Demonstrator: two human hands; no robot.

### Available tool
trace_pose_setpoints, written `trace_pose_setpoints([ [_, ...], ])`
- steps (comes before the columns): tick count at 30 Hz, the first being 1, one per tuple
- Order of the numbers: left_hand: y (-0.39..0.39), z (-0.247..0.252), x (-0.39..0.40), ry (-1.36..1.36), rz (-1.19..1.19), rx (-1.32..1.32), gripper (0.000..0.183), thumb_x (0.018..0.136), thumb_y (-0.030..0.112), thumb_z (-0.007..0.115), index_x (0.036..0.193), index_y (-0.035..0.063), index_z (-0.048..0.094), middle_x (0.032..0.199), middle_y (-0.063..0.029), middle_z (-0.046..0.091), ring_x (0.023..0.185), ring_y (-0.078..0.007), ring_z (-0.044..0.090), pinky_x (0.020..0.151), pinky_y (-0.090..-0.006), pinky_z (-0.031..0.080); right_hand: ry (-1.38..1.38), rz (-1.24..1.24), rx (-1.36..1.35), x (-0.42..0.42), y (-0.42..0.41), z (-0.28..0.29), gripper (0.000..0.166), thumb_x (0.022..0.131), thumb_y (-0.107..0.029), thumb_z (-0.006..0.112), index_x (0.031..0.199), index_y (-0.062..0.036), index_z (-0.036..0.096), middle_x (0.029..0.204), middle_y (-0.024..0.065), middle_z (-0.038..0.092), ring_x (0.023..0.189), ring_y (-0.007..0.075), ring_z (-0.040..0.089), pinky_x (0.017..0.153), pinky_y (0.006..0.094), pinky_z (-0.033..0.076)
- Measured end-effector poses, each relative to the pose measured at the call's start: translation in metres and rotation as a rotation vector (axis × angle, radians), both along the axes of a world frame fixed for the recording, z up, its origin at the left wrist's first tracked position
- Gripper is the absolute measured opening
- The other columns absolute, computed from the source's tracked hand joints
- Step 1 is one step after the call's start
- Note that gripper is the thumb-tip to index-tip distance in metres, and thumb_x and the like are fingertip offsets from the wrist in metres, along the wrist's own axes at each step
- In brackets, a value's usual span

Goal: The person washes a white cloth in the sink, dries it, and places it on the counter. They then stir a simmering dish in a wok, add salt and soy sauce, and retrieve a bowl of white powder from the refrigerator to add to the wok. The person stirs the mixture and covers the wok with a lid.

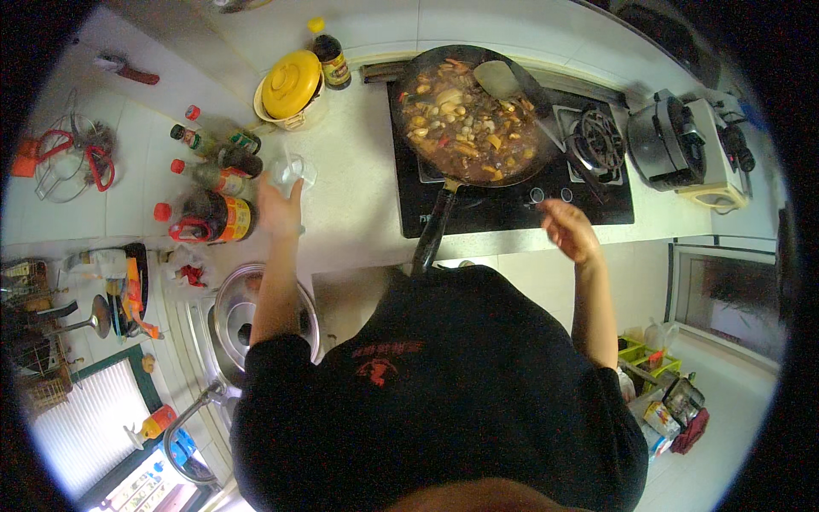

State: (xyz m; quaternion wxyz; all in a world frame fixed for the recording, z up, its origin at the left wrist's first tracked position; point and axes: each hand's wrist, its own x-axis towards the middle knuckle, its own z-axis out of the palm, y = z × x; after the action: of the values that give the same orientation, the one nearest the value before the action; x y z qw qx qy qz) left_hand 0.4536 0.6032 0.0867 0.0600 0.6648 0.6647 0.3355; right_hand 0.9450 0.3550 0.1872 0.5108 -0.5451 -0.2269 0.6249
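Observation:
My left hand (279, 206) is at a clear container (291, 171) on the counter, thumb and fingers around its near side; whether it grips it is unclear. Just left of that hand stand several sauce bottles with red caps, the largest (221, 217) nearest. My right hand (569, 227) is raised near the front edge of the black gas hob (512, 217), its fingers curled, with nothing visible in it. A wok (477, 115) full of steaming stew with pale cloves and brown sauce sits on the left burner, its black handle (435, 224) towards me. A spatula (498, 80) rests in the wok.
A yellow-lidded pot (291, 83) and a yellow-capped bottle (333, 64) stand at the back left. Right of the bare burner (598, 142) is a pressure cooker (665, 144). A glass lid (240, 313) lies over the sink at lower left, near the faucet (185, 425).

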Motion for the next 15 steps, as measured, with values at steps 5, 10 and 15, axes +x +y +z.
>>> trace_pose_setpoints([
  [5, -0.011, -0.065, -0.007, -0.265, -0.05, -0.045, 0.102, 0.063, 0.038, 0.085, 0.138, -0.004, 0.031, 0.139, -0.0247, 0.036, 0.127, -0.0383, 0.037, 0.106, -0.0426, 0.033, 0.025, 0.3, 0.026, -0.033, -0.004, 0.032, 0.03, 0.087, -0.022, 0.066, 0.108, -0.0003, 0.062, 0.071, 0.0088, 0.064, 0.045, 0.0077, 0.049, 0.042, 0.018, 0.04],
  [10, -0.009, -0.083, 0.018, -0.473, -0.021, -0.008, 0.096, 0.064, 0.036, 0.085, 0.135, -0.0028, 0.033, 0.136, -0.0216, 0.039, 0.125, -0.0359, 0.04, 0.105, -0.0434, 0.033, -0.144, 0.474, 0.05, -0.049, 0.013, 0.048, 0.029, 0.088, -0.019, 0.064, 0.113, -0.0037, 0.061, 0.073, 0.0043, 0.064, 0.051, 0.0056, 0.05, 0.044, 0.0185, 0.038],
  [15, -0.007, -0.057, 0.032, -0.489, -0.011, -0.03, 0.088, 0.064, 0.03, 0.086, 0.131, -0.0012, 0.038, 0.129, -0.0187, 0.044, 0.119, -0.0328, 0.043, 0.103, -0.0409, 0.034, -0.203, 0.562, 0.082, -0.07, 0.03, 0.051, 0.025, 0.089, -0.019, 0.062, 0.111, -0.0069, 0.062, 0.076, 0.0012, 0.064, 0.056, 0.0045, 0.052, 0.049, 0.0172, 0.04],
])
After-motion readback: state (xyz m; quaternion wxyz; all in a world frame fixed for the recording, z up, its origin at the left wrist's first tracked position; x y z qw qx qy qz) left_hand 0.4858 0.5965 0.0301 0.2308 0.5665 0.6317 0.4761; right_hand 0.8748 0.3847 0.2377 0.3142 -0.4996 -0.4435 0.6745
